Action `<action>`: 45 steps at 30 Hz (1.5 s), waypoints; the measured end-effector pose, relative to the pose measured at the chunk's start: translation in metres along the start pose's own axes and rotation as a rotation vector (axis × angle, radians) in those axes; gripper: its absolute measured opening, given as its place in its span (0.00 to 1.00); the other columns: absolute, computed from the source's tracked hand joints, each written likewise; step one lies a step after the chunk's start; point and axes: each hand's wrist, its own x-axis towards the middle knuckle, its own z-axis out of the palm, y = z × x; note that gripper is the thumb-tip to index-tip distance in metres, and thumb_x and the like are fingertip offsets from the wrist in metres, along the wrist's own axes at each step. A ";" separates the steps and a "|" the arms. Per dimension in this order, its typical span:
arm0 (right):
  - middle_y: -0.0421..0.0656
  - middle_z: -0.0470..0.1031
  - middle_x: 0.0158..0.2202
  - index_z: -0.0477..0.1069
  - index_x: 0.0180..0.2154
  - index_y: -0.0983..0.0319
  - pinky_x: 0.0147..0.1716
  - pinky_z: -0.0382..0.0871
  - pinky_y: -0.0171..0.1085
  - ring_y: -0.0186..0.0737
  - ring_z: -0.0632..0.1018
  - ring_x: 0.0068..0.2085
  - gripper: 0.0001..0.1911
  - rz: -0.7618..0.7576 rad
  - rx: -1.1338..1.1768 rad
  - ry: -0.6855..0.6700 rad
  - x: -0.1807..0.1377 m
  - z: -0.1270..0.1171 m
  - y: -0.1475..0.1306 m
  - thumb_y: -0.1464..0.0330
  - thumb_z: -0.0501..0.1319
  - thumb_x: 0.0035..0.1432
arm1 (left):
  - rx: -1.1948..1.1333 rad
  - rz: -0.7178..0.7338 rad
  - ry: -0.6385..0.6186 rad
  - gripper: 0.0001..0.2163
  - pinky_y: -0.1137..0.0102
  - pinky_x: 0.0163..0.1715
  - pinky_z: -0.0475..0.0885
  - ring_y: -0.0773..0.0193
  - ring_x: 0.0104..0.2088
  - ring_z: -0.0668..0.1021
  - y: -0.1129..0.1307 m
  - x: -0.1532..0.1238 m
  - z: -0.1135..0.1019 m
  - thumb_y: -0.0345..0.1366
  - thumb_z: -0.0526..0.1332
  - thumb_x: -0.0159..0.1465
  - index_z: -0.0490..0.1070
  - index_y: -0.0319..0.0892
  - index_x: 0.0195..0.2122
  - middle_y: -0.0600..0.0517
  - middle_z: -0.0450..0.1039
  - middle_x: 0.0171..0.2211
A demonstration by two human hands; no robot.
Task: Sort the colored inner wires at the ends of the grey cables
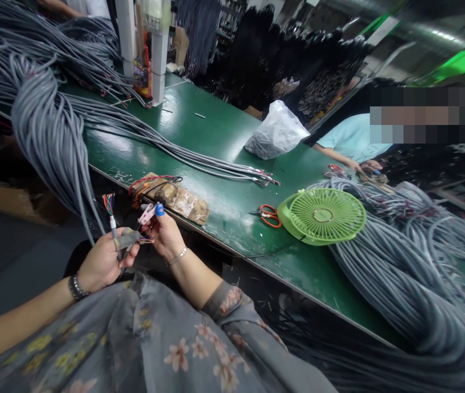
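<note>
My left hand is closed around grey cable, a grey wrap covering its thumb. One cable end stands up from it, its white collar topped by a fan of thin coloured wires. More coloured wires stick out between the two hands. My right hand, with a blue cover on one fingertip, pinches a small pink-and-white piece whose kind I cannot make out. Both hands are close together in front of the table's near edge. A thick bundle of grey cables hangs beside my left hand.
On the green table lie a taped brown block, orange-handled scissors, a green fan and a clear plastic bag. Large grey cable bundles fill the right side. Across the table, a person in light blue handles cables.
</note>
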 end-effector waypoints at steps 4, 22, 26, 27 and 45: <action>0.40 0.77 0.26 0.80 0.34 0.60 0.30 0.78 0.33 0.36 0.75 0.27 0.32 0.083 -0.010 -0.022 -0.003 -0.001 -0.004 0.38 0.70 0.72 | 0.023 0.005 -0.003 0.17 0.77 0.13 0.52 0.72 0.13 0.65 0.000 -0.005 0.000 0.40 0.82 0.41 0.74 0.43 0.21 0.54 0.72 0.15; 0.40 0.78 0.29 0.82 0.36 0.61 0.27 0.72 0.31 0.34 0.72 0.28 0.23 0.075 -0.052 -0.095 -0.003 -0.004 -0.005 0.48 0.79 0.67 | 0.037 0.043 0.027 0.16 0.76 0.16 0.56 0.72 0.14 0.65 0.002 -0.004 -0.002 0.40 0.80 0.44 0.74 0.45 0.23 0.57 0.68 0.15; 0.40 0.78 0.28 0.82 0.33 0.60 0.30 0.74 0.32 0.35 0.72 0.29 0.24 0.054 -0.014 -0.051 -0.002 -0.001 -0.004 0.48 0.80 0.66 | 0.033 0.044 0.046 0.16 0.76 0.15 0.56 0.72 0.14 0.65 0.004 -0.004 0.004 0.40 0.80 0.41 0.75 0.44 0.23 0.58 0.68 0.14; 0.40 0.78 0.28 0.81 0.32 0.60 0.30 0.74 0.32 0.35 0.73 0.30 0.24 0.046 -0.012 -0.042 -0.002 0.000 -0.003 0.48 0.80 0.66 | 0.031 0.048 0.053 0.16 0.77 0.15 0.56 0.72 0.14 0.65 0.004 -0.003 0.005 0.40 0.80 0.41 0.75 0.44 0.23 0.58 0.68 0.14; 0.39 0.78 0.26 0.80 0.34 0.59 0.27 0.75 0.30 0.35 0.75 0.27 0.27 0.143 0.018 -0.075 -0.002 -0.005 -0.008 0.43 0.72 0.73 | 0.073 0.066 0.089 0.20 0.78 0.14 0.56 0.74 0.13 0.64 0.001 -0.010 0.005 0.44 0.82 0.37 0.72 0.45 0.19 0.57 0.67 0.13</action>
